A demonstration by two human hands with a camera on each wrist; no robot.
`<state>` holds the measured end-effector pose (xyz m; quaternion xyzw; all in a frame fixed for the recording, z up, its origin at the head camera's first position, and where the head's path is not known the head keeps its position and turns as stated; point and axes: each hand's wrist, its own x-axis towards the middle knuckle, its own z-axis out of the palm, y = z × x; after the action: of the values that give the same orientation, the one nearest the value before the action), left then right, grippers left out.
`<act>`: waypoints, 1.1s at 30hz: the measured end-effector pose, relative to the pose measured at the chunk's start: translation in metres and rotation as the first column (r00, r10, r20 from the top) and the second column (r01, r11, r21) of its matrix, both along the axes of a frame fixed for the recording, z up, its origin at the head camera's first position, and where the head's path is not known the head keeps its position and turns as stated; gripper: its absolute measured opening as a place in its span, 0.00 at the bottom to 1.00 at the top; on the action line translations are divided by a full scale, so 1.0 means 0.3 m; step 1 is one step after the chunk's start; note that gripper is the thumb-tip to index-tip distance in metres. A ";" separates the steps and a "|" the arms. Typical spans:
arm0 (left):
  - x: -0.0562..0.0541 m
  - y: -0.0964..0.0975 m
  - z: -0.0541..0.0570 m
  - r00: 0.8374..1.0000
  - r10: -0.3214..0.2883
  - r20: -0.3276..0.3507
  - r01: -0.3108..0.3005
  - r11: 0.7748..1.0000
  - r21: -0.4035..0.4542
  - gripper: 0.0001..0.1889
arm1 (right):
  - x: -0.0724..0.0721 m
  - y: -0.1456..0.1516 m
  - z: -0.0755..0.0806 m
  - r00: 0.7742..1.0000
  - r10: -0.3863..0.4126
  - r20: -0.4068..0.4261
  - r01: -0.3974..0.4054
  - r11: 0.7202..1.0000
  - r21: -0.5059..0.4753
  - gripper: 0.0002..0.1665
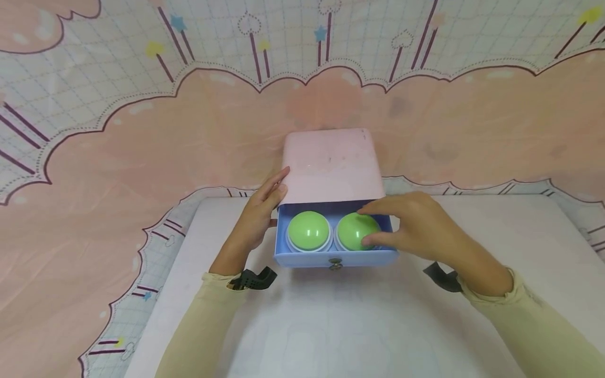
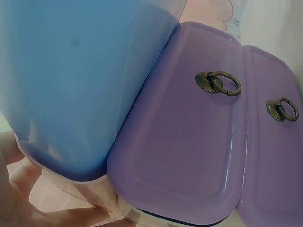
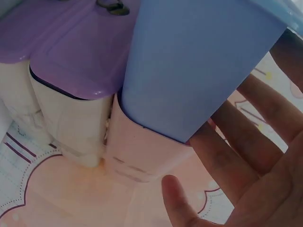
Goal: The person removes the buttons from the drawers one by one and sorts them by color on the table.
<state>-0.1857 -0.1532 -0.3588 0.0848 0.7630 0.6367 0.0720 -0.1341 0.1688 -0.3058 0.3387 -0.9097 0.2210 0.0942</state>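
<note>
1. The left hand [image 1: 257,212] is lying with its fingers straight and close together, pointing up and forward, palm facing inward to the right.
2. The right hand [image 1: 406,226] is reaching in from the right, its fingers [image 1: 373,207] stretching leftward and gently bending, thumb sitting below them.
3. Both forearms are angling inward in pale sleeves, each wearing a dark wrist strap.

The right hand [image 1: 416,231] covered the right part of the right-hand green dome [image 1: 355,229], so where its fingertips sat could not be told. The pink plastic cabinet [image 1: 333,165] hid the far end of the blue pulled-out drawer [image 1: 335,258]. Both cream sleeves ran off the near edge. The left hand [image 2: 19,198] was blurred and cut off in its wrist view.
</note>
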 end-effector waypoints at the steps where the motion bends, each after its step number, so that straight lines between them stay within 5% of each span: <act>1: 0.000 0.001 0.000 1.000 -0.001 -0.001 0.001 1.000 0.000 0.26 | -0.004 -0.002 0.002 1.000 0.003 0.014 -0.003 1.000 0.019 0.33; 11: 0.000 0.000 0.005 1.000 0.000 -0.014 0.000 1.000 -0.017 0.26 | -0.020 -0.019 0.013 0.991 0.049 0.122 -0.063 0.992 0.108 0.34; 33: -0.001 0.000 -0.002 1.000 0.007 -0.009 -0.007 1.000 -0.021 0.26 | -0.024 -0.045 -0.005 0.994 0.023 0.107 -0.037 0.991 0.128 0.36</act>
<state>-0.1861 -0.1532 -0.3593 0.0843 0.7704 0.6284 0.0671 -0.1414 0.1552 -0.3072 0.3456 -0.9206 0.1805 0.0204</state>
